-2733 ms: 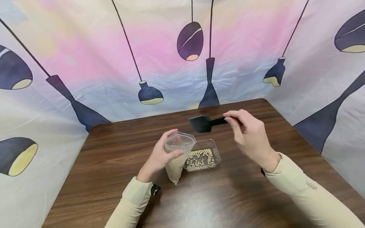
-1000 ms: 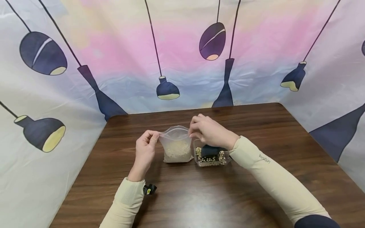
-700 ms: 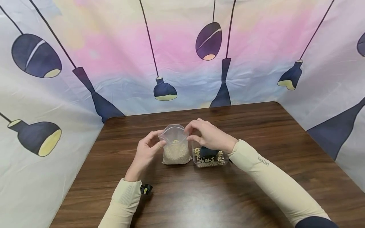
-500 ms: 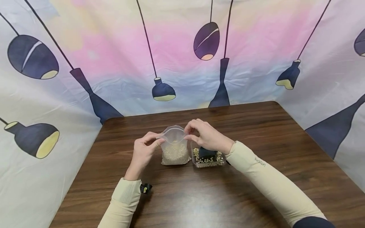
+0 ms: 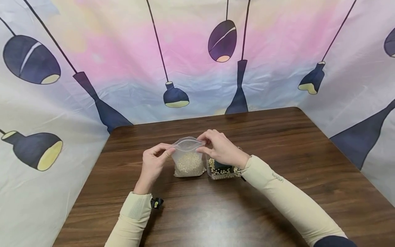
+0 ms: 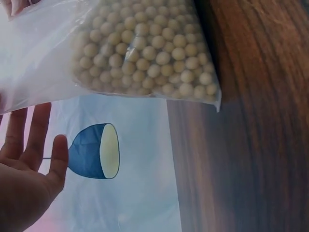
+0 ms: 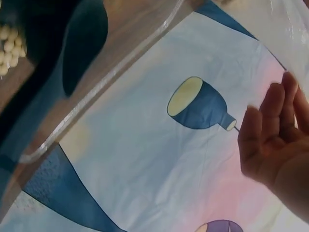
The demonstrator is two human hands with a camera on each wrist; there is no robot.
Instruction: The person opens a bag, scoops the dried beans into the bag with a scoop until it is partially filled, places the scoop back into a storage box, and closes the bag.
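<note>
A clear zip bag [image 5: 188, 164], its lower part full of round pale-yellow beans [image 6: 154, 53], stands upright on the table. My left hand [image 5: 153, 164] pinches the left corner of its mouth between thumb and fingers. At the opposite corner, my right hand [image 5: 221, 148] pinches the rim. Between them the mouth gapes as a narrow oval. Right of the bag sits a clear plastic tray [image 5: 223, 177] with more beans in it. A black scoop [image 7: 84, 48] lies in this tray, partly hidden under my right hand in the head view.
The brown wooden table [image 5: 197, 212] extends around the bag and tray. Behind it and along both sides hangs a cloth backdrop [image 5: 129, 44] printed with dark lamps.
Earlier my right hand held the scoop over the tray while my left gripped the bag. The scoop then lay in the tray, both hands took the bag's mouth, and its opening has since narrowed.
</note>
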